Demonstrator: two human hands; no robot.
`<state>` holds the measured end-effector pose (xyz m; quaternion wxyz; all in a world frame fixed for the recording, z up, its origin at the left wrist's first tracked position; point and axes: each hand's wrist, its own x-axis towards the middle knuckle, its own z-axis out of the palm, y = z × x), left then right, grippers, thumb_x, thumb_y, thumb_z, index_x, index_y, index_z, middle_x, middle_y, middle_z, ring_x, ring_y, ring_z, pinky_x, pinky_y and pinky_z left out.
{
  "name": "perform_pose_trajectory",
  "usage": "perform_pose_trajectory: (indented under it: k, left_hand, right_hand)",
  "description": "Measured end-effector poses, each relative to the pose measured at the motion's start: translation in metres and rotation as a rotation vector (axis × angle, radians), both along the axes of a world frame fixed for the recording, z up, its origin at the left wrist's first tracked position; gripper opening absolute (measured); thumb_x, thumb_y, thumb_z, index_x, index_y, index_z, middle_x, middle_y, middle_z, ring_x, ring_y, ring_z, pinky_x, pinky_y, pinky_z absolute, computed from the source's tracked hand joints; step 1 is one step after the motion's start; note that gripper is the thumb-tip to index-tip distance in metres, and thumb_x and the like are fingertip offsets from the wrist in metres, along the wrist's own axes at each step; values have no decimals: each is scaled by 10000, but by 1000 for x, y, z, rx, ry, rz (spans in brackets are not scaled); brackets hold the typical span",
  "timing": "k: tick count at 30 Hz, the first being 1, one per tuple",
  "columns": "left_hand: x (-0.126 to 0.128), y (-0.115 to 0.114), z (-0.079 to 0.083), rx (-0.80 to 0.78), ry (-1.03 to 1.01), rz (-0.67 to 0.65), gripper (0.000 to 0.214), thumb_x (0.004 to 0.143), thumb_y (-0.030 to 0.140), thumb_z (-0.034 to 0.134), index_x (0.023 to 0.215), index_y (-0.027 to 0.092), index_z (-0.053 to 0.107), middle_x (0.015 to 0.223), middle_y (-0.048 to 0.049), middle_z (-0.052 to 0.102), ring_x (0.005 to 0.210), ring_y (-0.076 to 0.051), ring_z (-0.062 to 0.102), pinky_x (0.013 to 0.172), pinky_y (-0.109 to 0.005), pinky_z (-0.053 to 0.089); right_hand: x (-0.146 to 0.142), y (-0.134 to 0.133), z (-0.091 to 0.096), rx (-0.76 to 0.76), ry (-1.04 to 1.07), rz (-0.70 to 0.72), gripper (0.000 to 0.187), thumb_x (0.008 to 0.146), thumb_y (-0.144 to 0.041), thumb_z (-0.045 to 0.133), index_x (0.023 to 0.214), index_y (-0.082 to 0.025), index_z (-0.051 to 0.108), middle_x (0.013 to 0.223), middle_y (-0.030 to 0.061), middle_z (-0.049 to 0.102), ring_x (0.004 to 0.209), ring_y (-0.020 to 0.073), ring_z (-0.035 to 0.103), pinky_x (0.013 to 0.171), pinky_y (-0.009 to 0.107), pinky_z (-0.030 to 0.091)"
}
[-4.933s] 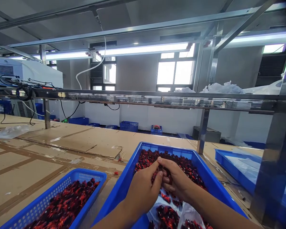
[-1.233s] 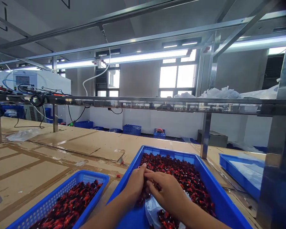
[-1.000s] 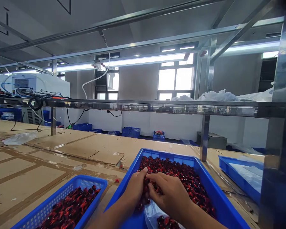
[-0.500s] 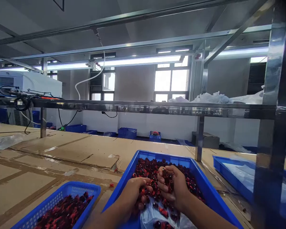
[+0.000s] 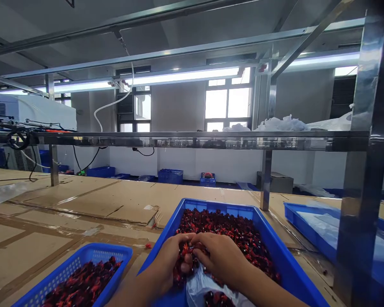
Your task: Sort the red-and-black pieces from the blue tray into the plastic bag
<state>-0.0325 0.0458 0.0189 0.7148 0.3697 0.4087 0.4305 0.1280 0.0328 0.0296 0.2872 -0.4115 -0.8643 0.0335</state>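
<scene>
My left hand (image 5: 167, 260) is closed on a small dark red, petal-like piece (image 5: 186, 248) whose exact kind I cannot make out. From the right, my right hand (image 5: 219, 258) meets it, thumb and fingers pinched at the same piece and hiding part of it. Both hands are over a deep blue tray (image 5: 277, 238), which holds a heap of similar dark red and bright red pieces (image 5: 219, 221). A crumpled clear plastic bag (image 5: 198, 285) lies in the tray's near part, with several pieces on it.
At the left stands a blue perforated basket (image 5: 115, 251) with more red pieces (image 5: 83, 281). Cardboard (image 5: 124, 198) covers the table. A steel post (image 5: 355, 192) rises at the right, beside a blue tray with plastic film (image 5: 320, 226). A metal shelf (image 5: 185, 140) spans the table.
My right hand has moved left and down, turning its back to the camera, and its fingertips have come together with my left hand's. The view has tilted slightly.
</scene>
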Motion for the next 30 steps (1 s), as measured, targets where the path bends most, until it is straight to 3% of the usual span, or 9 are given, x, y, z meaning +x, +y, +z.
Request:
perform_pose_trajectory:
  k: [4,8,11,15,19,22,27,30]
  left_hand:
    - [-4,-1,5,-52,5,18,165,810,288,496,843,146,574,556,24,482,370,-43,335,372,-135,203]
    - [-7,1,5,5,12,88,160,785,269,573,880,141,579,611,32,484,391,-33,335,368,-136,181]
    - [-6,0,3,83,-22,34,232,781,354,648,834,147,557,645,43,471,404,-22,310,365,-141,153]
    - [-3,-2,0,281,9,-4,415,717,530,728,815,168,551,608,66,430,412,-30,298,357,-151,168]
    - [-8,3,-1,497,201,22,554,702,589,717,1026,151,620,467,91,394,361,-58,279,341,-178,206]
    - [-13,6,1,605,343,13,557,712,576,712,1051,139,648,418,91,395,343,-62,280,357,-190,228]
    - [-14,2,5,629,370,-34,525,683,555,750,978,130,665,427,92,388,352,-49,277,367,-185,205]
    - [-9,-2,5,562,224,-47,562,722,623,685,1013,145,633,512,83,416,370,-49,295,350,-177,205]
  right_hand:
    - [1,0,2,74,-58,-33,150,883,-244,548,1001,-255,640,951,1,738,865,214,693,675,257,400]
    - [1,-1,5,121,21,-192,102,905,-252,519,976,-235,590,832,-8,728,728,198,689,592,256,344]
    - [0,-2,3,167,31,-241,82,924,-241,495,969,-226,562,861,2,722,732,199,690,586,262,327]
    - [-2,-2,-2,188,4,-227,45,919,-244,513,953,-226,535,903,8,715,748,209,688,586,263,318]
    - [-5,1,-7,85,84,-192,112,875,-301,599,941,-245,528,782,-26,692,703,200,668,579,246,322]
    - [-3,5,-7,43,164,-194,180,867,-310,607,1013,-244,523,750,-31,674,682,192,657,581,238,338]
    - [2,5,-5,85,217,-87,209,880,-261,584,1088,-275,565,875,-25,706,780,176,671,660,237,392]
    - [2,3,-3,161,212,-44,123,917,-240,524,999,-256,615,935,-4,708,819,164,662,703,238,408]
